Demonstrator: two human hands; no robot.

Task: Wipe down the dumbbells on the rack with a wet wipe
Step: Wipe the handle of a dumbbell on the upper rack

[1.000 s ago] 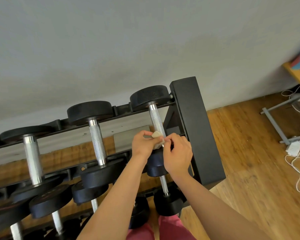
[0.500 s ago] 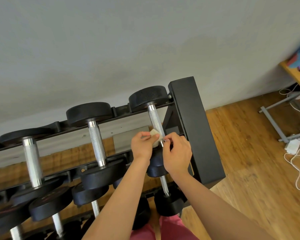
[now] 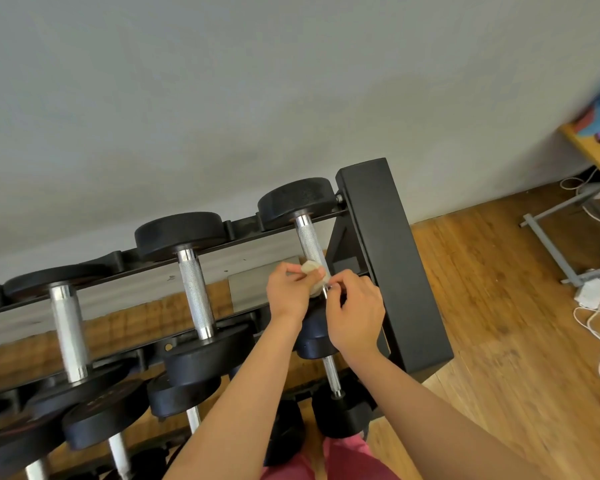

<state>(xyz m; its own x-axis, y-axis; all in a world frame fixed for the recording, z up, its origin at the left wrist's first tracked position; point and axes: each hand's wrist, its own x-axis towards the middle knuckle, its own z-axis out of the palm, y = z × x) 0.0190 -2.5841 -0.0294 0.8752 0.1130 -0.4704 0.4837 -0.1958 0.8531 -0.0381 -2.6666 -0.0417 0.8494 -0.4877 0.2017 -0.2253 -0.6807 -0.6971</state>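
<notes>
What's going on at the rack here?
A person is wiping the rightmost top-row dumbbell on the rack. The left hand holds a bunched whitish wipe against the near end of its metal handle, and the right hand appears to pinch the wipe from the other side. Neither hand touches the other dumbbells.

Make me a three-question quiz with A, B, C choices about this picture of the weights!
1. Where is the wipe? A in a bucket; B on the rightmost top dumbbell's handle; C on a chair.
2. What colour are the dumbbell ends? A black; B red; C yellow.
3. What is the left hand doing? A lying flat; B waving; C gripping the wipe.
Answers: B, it is pressed to that handle; A, every end is black; C, its fingers curl round the wipe.
</notes>
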